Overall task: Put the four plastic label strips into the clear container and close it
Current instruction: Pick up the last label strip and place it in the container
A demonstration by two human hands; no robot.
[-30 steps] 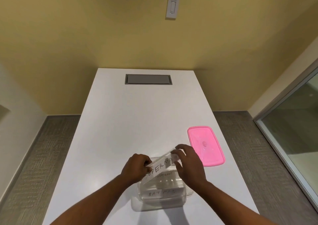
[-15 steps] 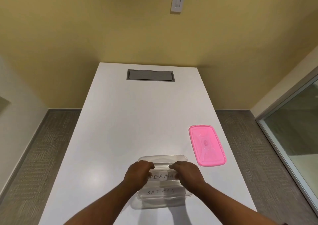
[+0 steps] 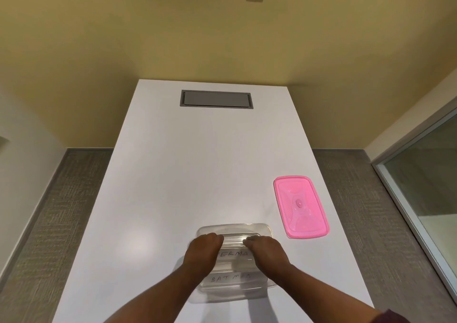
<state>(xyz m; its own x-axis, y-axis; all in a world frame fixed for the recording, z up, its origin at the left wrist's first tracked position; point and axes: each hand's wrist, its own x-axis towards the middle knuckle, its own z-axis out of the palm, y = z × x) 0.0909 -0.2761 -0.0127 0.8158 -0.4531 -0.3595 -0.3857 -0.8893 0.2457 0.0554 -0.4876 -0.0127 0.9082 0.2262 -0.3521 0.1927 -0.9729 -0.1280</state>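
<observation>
clear plastic makes this hard to read: the clear container (image 3: 235,261) sits at the near edge of the white table (image 3: 197,174), a little right of its middle, and both hands are down inside it. the strip marked "erma" (image 3: 233,254) lies across the container between the two hands, and the strip marked "batm" (image 3: 231,278) lies nearer the near wall. how many strips are stacked under them cannot be told.

likely trouble: a strip that is a snug fit for the box could bow or ride up on a wall when the hands let go, and a raised end would stop the pink lid (image 3: 300,206) seating. sliding the light container toward the near edge while pressing is another risk.

the left hand (image 3: 204,254) is curled, fingers together and pointing down onto the left end of the upper strip; the right hand (image 3: 265,252) mirrors it on the right end. whether they pinch the strip or only press it, i cannot tell. the lid lies flat toward the right edge, apart from the container, untouched.
</observation>
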